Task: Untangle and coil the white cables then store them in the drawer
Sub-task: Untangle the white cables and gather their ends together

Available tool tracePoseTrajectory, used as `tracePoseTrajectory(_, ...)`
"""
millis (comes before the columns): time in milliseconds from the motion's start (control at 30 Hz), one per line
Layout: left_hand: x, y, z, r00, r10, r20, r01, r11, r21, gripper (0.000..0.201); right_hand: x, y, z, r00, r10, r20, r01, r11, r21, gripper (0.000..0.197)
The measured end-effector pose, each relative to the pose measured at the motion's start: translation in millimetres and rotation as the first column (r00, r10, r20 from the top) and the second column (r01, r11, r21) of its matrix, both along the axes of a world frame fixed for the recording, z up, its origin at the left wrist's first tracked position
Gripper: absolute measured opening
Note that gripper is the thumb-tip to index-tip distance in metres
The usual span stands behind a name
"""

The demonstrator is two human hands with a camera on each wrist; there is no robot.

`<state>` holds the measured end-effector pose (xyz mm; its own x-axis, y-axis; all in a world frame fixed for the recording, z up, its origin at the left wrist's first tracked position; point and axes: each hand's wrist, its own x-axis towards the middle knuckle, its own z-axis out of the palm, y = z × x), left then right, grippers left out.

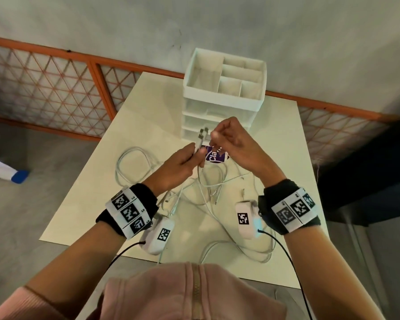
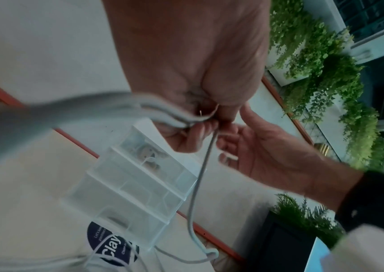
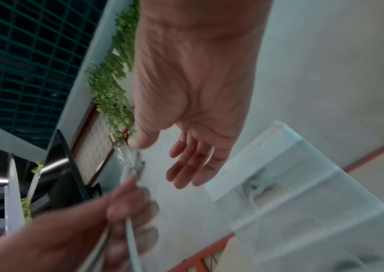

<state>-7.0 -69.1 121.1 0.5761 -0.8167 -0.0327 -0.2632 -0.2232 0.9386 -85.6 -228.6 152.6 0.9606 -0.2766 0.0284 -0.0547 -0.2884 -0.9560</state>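
Several white cables (image 1: pixel 134 162) lie tangled on the pale table (image 1: pixel 286 158). My left hand (image 1: pixel 195 153) grips a bundle of cable ends (image 2: pixel 181 117), and their connectors (image 1: pixel 202 132) stick up above the fist. Strands hang from that fist (image 2: pixel 198 117) down to the table. My right hand (image 1: pixel 217 137) hovers just right of the connectors (image 3: pixel 128 158) with its fingers relaxed. Its thumb (image 3: pixel 140 143) touches the top connector and holds nothing. The white drawer unit (image 1: pixel 217 116) stands just behind the hands with its drawers closed.
An open divided organiser tray (image 1: pixel 224 77) tops the drawer unit (image 2: pixel 128 184). A purple round sticker (image 1: pixel 214 154) lies on the table under the hands. An orange-framed mesh railing (image 1: pixel 56 88) runs behind the table, and dark furniture (image 1: pixel 367 169) stands at the right.
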Motion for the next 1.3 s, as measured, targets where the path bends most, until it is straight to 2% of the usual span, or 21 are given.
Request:
tracePoseTrajectory(67, 2, 0, 4, 1.000, 0.030, 0.002, -0.030, 0.999, -0.043, 0.034, 0, 4, -14, 0.994, 0.028, -0.106, -0.028, 1.000, -0.005, 0.045)
tracePoseTrajectory(100, 3, 0, 7, 0.999, 0.039, 0.026, -0.037, 0.997, -0.065, 0.035, 0, 7, -24, 0.975, 0.097, -0.200, -0.100, 0.995, -0.005, 0.055)
tracePoseTrajectory(167, 7, 0, 13, 0.999, 0.040, 0.033, -0.035, 0.990, -0.134, 0.035, -2, 10, -45, 0.887, 0.237, -0.395, -0.269, 0.963, -0.028, 0.073)
tracePoseTrajectory(200, 10, 1, 15, 0.999, 0.035, 0.009, -0.033, 0.984, -0.177, 0.036, -4, 9, -55, 0.844, 0.260, -0.469, -0.324, 0.944, -0.059, 0.077)
tracePoseTrajectory(233, 13, 2, 16, 0.999, 0.041, -0.026, -0.046, 0.977, -0.210, 0.036, -8, 4, -63, 0.819, 0.238, -0.522, -0.341, 0.934, -0.109, 0.076)
tracePoseTrajectory(300, 21, 7, 16, 0.992, 0.094, -0.084, -0.112, 0.964, -0.240, 0.035, -20, -14, -75, 0.823, 0.096, -0.560, -0.265, 0.937, -0.227, 0.065)
tracePoseTrajectory(367, 31, 14, 11, 0.981, 0.159, -0.107, -0.181, 0.952, -0.247, 0.036, -35, -39, -82, 0.844, -0.064, -0.532, -0.147, 0.927, -0.345, 0.060)
tracePoseTrajectory(467, 40, 22, 1, 0.973, 0.229, -0.020, -0.228, 0.949, -0.217, 0.037, -47, -64, -78, 0.871, -0.182, -0.456, -0.037, 0.902, -0.431, 0.056)
tracePoseTrajectory(567, 34, 23, -7, 0.966, 0.209, 0.151, -0.191, 0.973, -0.129, 0.034, -43, -64, -56, 0.923, -0.197, -0.332, -0.014, 0.842, -0.539, 0.051)
tracePoseTrajectory(633, 25, 18, -10, 0.959, 0.150, 0.240, -0.139, 0.988, -0.063, 0.027, -33, -51, -38, 0.957, -0.145, -0.253, -0.008, 0.854, -0.520, 0.046)
tracePoseTrajectory(700, 15, 11, -11, 0.979, 0.077, 0.191, -0.068, 0.996, -0.050, 0.015, -20, -32, -26, 0.978, -0.062, -0.199, -0.041, 0.879, -0.475, 0.039)
tracePoseTrajectory(800, 5, 2, -16, 0.989, 0.065, 0.132, -0.062, 0.998, -0.033, 0.016, -4, -5, -19, 0.995, 0.025, -0.093, -0.064, 0.890, -0.450, 0.029)
tracePoseTrajectory(900, 9, 5, -20, 0.983, 0.109, 0.149, -0.109, 0.994, -0.009, 0.025, -1, 0, -20, 0.998, 0.002, -0.062, -0.030, 0.889, -0.457, 0.031)
tracePoseTrajectory(1033, 22, 15, -16, 0.978, 0.200, 0.060, -0.197, 0.979, -0.047, 0.022, -15, -27, -21, 0.988, -0.029, -0.154, -0.037, 0.912, -0.408, 0.036)
tracePoseTrajectory(1133, 12, 10, -7, 0.995, 0.102, 0.018, -0.101, 0.993, -0.063, 0.012, -15, -35, -23, 0.986, -0.071, -0.151, 0.002, 0.909, -0.416, 0.035)
tracePoseTrajectory(1200, 2, -1, -7, 0.999, 0.049, 0.010, -0.048, 0.997, -0.055, 0.015, -10, -24, -22, 0.991, -0.089, -0.101, 0.041, 0.913, -0.405, 0.026)
tracePoseTrajectory(1266, -5, -10, -11, 0.998, 0.035, 0.056, -0.033, 0.999, -0.038, 0.008, -5, -11, -21, 0.991, -0.110, -0.080, 0.071, 0.922, -0.381, 0.021)
tracePoseTrajectory(1300, -6, -12, -13, 0.994, 0.036, 0.100, -0.032, 0.998, -0.046, 0.015, -4, -7, -20, 0.990, -0.114, -0.080, 0.078, 0.931, -0.358, 0.024)
